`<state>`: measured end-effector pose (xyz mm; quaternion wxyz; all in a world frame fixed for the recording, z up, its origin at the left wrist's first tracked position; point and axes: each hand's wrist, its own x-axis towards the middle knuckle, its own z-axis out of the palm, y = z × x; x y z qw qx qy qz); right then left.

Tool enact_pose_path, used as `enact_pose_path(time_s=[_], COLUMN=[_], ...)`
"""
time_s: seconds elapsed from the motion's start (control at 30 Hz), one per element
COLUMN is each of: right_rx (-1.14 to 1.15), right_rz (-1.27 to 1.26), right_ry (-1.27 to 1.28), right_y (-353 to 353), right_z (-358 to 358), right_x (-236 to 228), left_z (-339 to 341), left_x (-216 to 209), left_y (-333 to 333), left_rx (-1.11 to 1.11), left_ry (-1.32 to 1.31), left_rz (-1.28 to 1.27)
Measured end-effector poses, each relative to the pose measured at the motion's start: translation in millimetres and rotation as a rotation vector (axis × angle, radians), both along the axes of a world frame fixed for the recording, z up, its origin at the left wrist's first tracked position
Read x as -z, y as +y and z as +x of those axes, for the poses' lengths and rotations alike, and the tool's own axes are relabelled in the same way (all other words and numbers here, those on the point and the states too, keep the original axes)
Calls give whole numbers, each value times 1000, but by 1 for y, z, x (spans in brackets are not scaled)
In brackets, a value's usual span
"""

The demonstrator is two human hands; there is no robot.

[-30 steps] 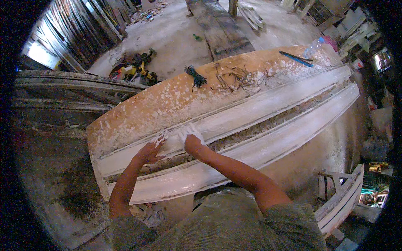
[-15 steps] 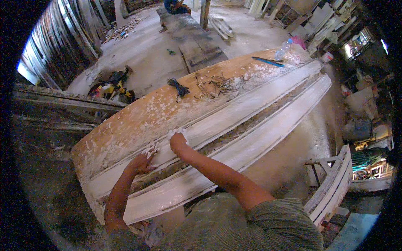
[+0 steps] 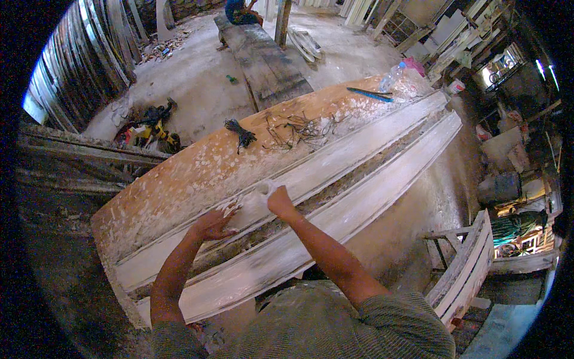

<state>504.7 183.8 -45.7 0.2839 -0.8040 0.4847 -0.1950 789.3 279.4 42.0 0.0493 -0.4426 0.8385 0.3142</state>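
Note:
Two long white plaster-like strips lie along the workbench, the far strip (image 3: 341,160) and the near strip (image 3: 359,206), with a rough dark gap between them. My left hand (image 3: 214,225) rests on the far strip, fingers stretched out and white stuff smeared on the fingertips. Just right of it, my right hand (image 3: 280,202) is closed round a small white rounded piece (image 3: 263,189) that looks hollow in the middle; its exact kind cannot be made out. That piece touches the far strip's upper face.
On the brown, plaster-spattered board (image 3: 197,170) lie a dark bundle of strands (image 3: 240,134), loose wiry strands (image 3: 302,130), blue and black sticks (image 3: 371,94) and a clear bottle (image 3: 391,76). A person (image 3: 242,13) sits on a long bench (image 3: 263,60). A white wooden frame (image 3: 463,269) stands right.
Both my hands have slid a little rightward and up along the far strip. The view has shifted slightly too. My right hand keeps its grip on the white piece.

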Motion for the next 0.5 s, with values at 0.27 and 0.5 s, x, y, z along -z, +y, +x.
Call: enact_pose_path(time_s=[0.27, 0.5], right_rx=[305, 514], right_rz=[-54, -79], right_ry=[-368, -412], right_y=[-58, -120], right_z=[-174, -348], right_x=[2, -105], left_z=[-118, -285], left_x=[32, 13], left_y=[-83, -205], left_rx=[18, 58], left_ry=[-14, 172], left_rz=[-108, -102])
